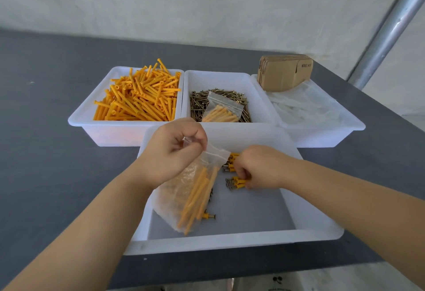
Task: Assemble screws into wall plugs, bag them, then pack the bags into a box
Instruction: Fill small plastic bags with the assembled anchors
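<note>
Nearest, a shallow white plastic tray point(317, 233) on the grey table point(46, 107) holds assembled orange plugs point(236, 181). Left hand point(170, 153) pinches the rim of a crinkled clear bag point(184, 196) of long plugs; right hand point(259, 166) curls round several assembled plugs. Behind: tubs of ribbed orange plugs point(138, 97), brassy screws point(197, 104), flat cardboard boxes point(282, 74).

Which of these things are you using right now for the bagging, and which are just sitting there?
In use:
- left hand holding the open bag
- right hand gripping assembled plugs
- front tray

Sitting there:
- tray of orange plugs
- tray of screws with a filled bag
- flat cardboard boxes
- tray of empty bags
</note>
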Demonstrator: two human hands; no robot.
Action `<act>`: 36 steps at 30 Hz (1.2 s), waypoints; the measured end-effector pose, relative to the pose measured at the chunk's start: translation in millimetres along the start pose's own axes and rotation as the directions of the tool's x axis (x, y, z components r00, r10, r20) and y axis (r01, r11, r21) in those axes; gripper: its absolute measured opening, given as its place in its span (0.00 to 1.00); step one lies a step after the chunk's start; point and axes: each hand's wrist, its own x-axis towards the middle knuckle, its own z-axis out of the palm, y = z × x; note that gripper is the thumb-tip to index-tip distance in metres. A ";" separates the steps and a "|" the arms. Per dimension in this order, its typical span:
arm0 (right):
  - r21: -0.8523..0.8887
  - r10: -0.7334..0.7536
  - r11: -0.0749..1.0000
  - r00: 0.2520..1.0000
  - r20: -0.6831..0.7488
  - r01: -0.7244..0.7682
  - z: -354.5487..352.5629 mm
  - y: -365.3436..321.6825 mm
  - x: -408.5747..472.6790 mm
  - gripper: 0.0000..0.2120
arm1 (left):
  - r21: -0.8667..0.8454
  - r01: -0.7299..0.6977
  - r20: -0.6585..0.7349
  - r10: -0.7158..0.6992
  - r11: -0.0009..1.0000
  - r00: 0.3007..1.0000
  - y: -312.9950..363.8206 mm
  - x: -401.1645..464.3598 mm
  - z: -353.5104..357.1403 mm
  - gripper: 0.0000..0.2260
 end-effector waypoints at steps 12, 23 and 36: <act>0.204 0.118 0.976 0.971 -0.208 -0.076 -20.9 9.6 -5.0 0.07 | 0.025 0.011 0.003 -0.011 1.000 1.000 0.3 -0.1 -0.1 0.07; 0.929 0.154 0.291 0.947 -0.281 0.228 -83.2 29.2 -6.8 0.06 | 0.025 0.005 0.008 -0.006 1.000 1.000 -0.6 0.4 -0.3 0.08; 0.899 -0.217 0.436 0.964 0.156 -0.047 -81.9 -4.4 20.0 0.18 | 0.067 -0.014 -0.065 0.019 0.998 0.998 -2.7 1.0 -2.8 0.10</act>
